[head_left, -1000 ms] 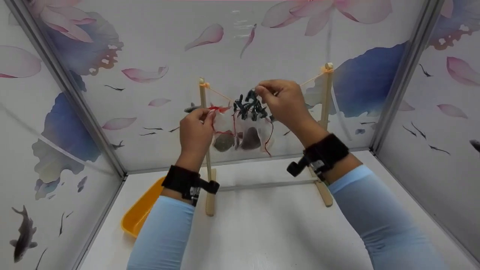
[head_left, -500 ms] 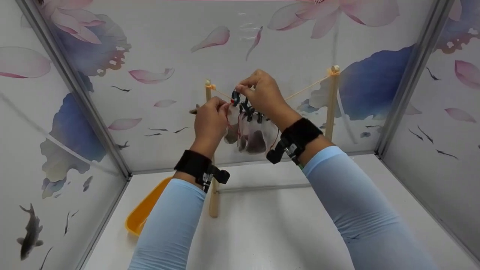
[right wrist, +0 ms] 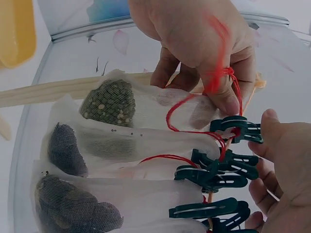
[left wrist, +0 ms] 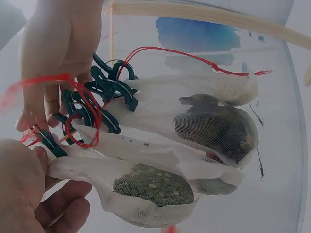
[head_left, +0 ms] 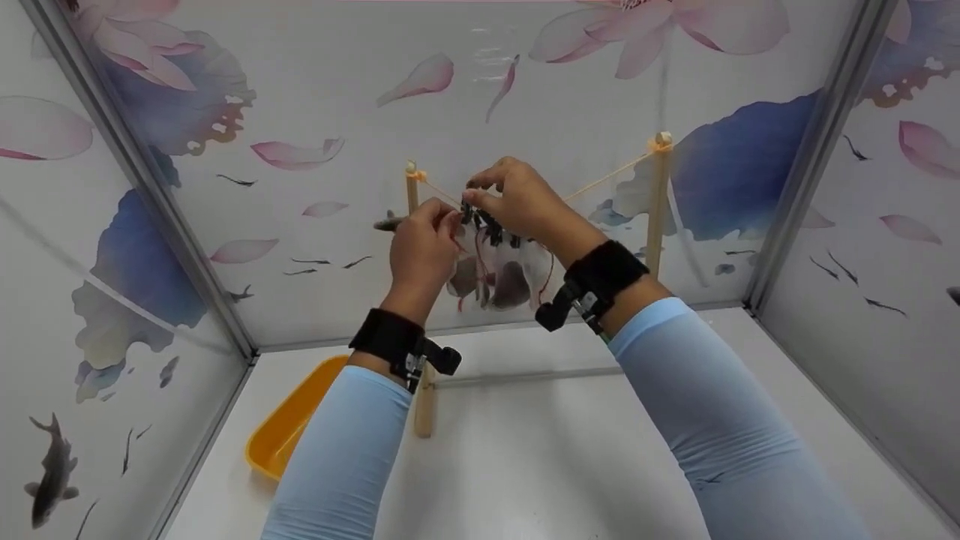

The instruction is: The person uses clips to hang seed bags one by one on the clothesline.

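Note:
My left hand (head_left: pixel 420 251) pinches the gathered neck of a white mesh drawstring bag (left wrist: pixel 153 187) with greenish contents. Its red cord (right wrist: pixel 177 109) loops down beside the fingers. Close by, my right hand (head_left: pixel 521 199) grips a dark green spring clip (right wrist: pixel 238 127) by its handles. That clip's jaws sit over the bag's top at the orange line (head_left: pixel 609 177). More mesh bags with dark contents (left wrist: pixel 218 131) hang alongside, with several similar green clips (left wrist: pixel 114 87) at their tops.
Wooden posts, left (head_left: pixel 412 187) and right (head_left: pixel 658 214), hold up the line. A yellow tray (head_left: pixel 289 420) stands on the white table (head_left: pixel 510 465), partly behind my left forearm. Printed panels (head_left: pixel 360 127) enclose the back and sides.
My right hand has moved left with a clip, and my left hand has shifted right with the bag, so they now meet at the line. The right hand then lowered slightly.

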